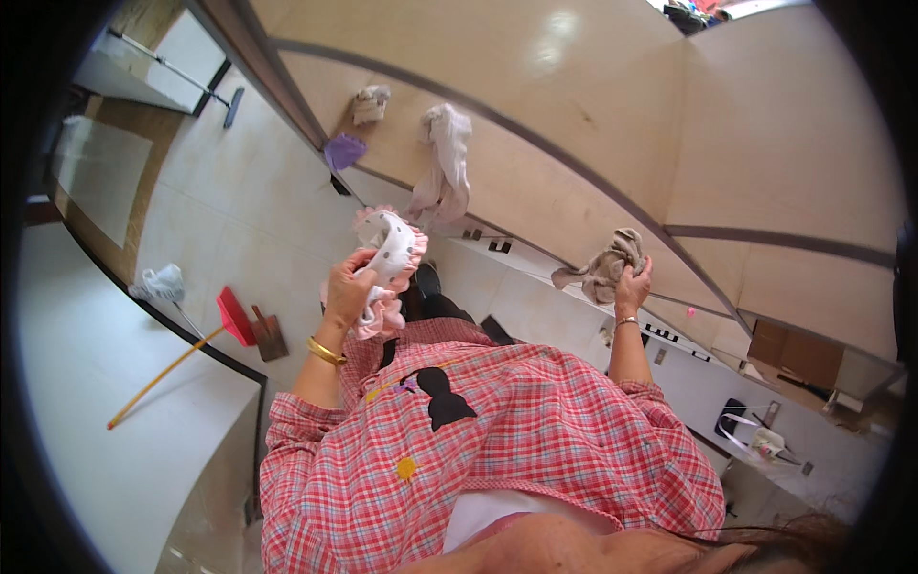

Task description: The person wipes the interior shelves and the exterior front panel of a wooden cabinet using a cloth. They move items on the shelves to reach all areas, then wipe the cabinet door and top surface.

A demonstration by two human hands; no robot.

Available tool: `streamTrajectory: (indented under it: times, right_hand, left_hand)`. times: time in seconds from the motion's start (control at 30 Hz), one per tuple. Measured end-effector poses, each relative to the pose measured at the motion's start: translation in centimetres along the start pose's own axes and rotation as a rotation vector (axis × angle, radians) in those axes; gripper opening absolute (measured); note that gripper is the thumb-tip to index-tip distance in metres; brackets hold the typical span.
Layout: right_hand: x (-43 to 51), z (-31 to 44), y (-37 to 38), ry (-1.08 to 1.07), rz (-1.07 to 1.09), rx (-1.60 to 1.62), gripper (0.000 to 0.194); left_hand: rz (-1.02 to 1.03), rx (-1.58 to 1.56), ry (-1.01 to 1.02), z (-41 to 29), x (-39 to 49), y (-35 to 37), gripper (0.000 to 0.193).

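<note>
My left hand (pixel 349 290) grips a white fabric piece with grey dots and a pink ruffled edge (pixel 391 251); more pink ruffle hangs below my fingers. Out to the right, my right hand (pixel 632 287) is closed on a crumpled beige-brown cloth (pixel 609 269), held at the edge of the wooden table. A pale, off-white cloth (pixel 448 161) lies stretched out on the tabletop, its lower end at the table's edge. Farther left on the table are a small folded beige cloth (pixel 371 105) and a purple cloth-like item (pixel 346 151) at the corner.
The light wooden tabletop (pixel 531 186) has raised dark strips across it. On the floor to the left are a red broom (pixel 235 316), a brown dustpan (pixel 269 334) and a floor squeegee (pixel 232 107). At the right, a cardboard box (pixel 796 351) and a small basket-like item (pixel 767 443) appear.
</note>
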State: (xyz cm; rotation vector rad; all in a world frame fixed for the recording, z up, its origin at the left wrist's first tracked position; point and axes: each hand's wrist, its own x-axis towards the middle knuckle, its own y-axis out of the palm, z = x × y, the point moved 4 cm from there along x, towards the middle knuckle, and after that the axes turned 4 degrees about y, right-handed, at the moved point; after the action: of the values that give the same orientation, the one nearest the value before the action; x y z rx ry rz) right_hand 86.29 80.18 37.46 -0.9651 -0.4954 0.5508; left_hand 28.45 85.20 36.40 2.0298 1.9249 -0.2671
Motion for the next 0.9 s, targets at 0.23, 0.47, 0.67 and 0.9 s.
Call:
streamTrajectory:
  times: [0.23,0.47,0.67,0.9]
  right_hand:
    - [0.8,-4.0,3.8,0.043,0.033,-0.260,0.057]
    - [4.8,-2.9,5.2,0.091,-0.057,-0.376,0.044]
    - [8.5,-1.5,6.2,0.139,-0.079,-0.380,0.037]
    - [16.8,1.9,8.9,-0.173,-0.164,-0.410,0.030]
  left_hand:
    - [-0.268,-0.029,-0.043,9.5,-3.3,-5.8,0.031]
    - [-0.375,-0.007,-0.127,14.9,-4.9,-6.5,0.029]
    - [-0.220,0.172,-0.095,11.6,-2.5,-3.6,0.028]
    - [-0.248,0.306,0.088,3.5,7.4,-1.3,0.041]
